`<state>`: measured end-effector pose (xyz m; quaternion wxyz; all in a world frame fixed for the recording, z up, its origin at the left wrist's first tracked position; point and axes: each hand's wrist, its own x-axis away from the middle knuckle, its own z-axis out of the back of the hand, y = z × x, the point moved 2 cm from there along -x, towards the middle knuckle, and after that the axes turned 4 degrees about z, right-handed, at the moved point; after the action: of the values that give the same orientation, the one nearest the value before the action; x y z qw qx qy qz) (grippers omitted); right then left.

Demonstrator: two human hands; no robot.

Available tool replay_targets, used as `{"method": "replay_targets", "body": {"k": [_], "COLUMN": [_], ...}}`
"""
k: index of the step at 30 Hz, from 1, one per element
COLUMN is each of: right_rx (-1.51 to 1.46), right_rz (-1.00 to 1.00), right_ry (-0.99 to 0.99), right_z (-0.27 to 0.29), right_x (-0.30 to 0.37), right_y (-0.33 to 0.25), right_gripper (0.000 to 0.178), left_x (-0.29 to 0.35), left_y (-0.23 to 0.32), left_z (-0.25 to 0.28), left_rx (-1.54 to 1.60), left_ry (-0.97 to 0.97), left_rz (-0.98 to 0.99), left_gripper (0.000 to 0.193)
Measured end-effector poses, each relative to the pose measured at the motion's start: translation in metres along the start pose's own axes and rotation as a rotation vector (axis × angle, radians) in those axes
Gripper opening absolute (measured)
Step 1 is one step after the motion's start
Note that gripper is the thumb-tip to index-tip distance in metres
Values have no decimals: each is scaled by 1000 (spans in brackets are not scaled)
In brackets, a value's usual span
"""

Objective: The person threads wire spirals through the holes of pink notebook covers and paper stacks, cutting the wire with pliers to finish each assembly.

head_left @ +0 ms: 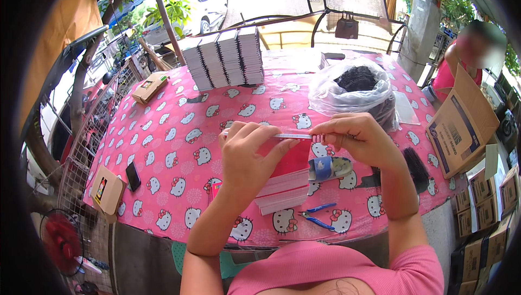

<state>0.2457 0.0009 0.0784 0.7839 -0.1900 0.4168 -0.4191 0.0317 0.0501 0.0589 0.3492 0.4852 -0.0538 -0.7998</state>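
Hands first: the left hand (247,154) and the right hand (361,139) are both up over a table with a pink cartoon-cat print cloth (173,148), and between them they hold a thin red-covered booklet with a pale edge (286,144), seen nearly edge-on. Left fingers are curled around the booklet's left part, thumb side toward the camera, so that hand is clamped on it. Right fingers are pinched shut at the booklet's right end, fingertips touching the top edge near the corner; can't tell if something tiny is pinched in there too. Straight below the booklet sits a low stack of similar red and white booklets (283,192) on the cloth, and just beside that stack on the right lies a blue and pale roll of tape (329,168). Nearer the table's front edge are small blue-handled pliers (317,216). Behind the right hand is a clear plastic bag full of black spiral coils (355,91), and a loose black coil (417,167) lies to the right of the forearm. At the far side stands a big block of white bound pads in rows (222,59), with a small brown cardboard box (149,88) to its left. Another tan box (107,189) and a black phone (133,175) sit at the near left edge. A second person in pink (450,72) is off at the right by an open cardboard carton (461,124).
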Motion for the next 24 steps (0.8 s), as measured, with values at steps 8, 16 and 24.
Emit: {"method": "replay_targets", "body": {"k": [8, 16, 24], "right_rx": [-56, 371, 328], "right_rz": [-156, 115, 82], "right_ry": [42, 148, 133], "right_z": [-10, -19, -27], "right_x": [-5, -8, -10], "right_y": [-9, -18, -17], "right_gripper": [15, 16, 15], "left_x": [1, 5, 8], "left_y": [8, 5, 4], "left_z": [-2, -3, -3], "left_rx": [-5, -19, -15], "left_ry": [45, 36, 44], "left_rz": [115, 78, 68], "left_gripper": [27, 26, 23]}}
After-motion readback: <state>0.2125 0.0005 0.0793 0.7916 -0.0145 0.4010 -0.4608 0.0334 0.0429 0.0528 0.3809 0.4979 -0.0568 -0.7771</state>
